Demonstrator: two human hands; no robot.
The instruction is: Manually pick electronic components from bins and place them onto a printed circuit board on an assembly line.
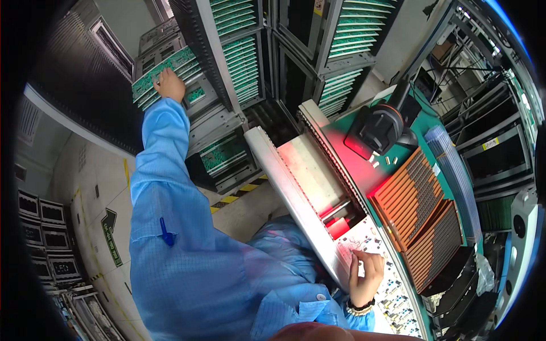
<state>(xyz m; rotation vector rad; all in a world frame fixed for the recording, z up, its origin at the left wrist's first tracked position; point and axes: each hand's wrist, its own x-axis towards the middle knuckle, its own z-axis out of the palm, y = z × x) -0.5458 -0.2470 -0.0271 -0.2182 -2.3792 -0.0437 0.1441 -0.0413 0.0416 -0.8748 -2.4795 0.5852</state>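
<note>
My left hand (170,85) reaches far out to a rack at the upper left. Its bent fingers grip a green circuit board (181,59) near the edge. More green boards sit in layers just below that one. My right hand (367,277) is low over the conveyor, thumb and forefinger brought together. Under and beside it lies a white circuit board (372,237) dotted with small components. Whether anything is between those fingertips is too small to tell.
The conveyor rail (296,193) runs diagonally before me. To its right, a black handheld scanner (380,128) on a stand casts red light, near orange slotted trays (412,199). Tall magazine racks (242,62) full of boards stand ahead. Striped tape (239,194) marks the floor.
</note>
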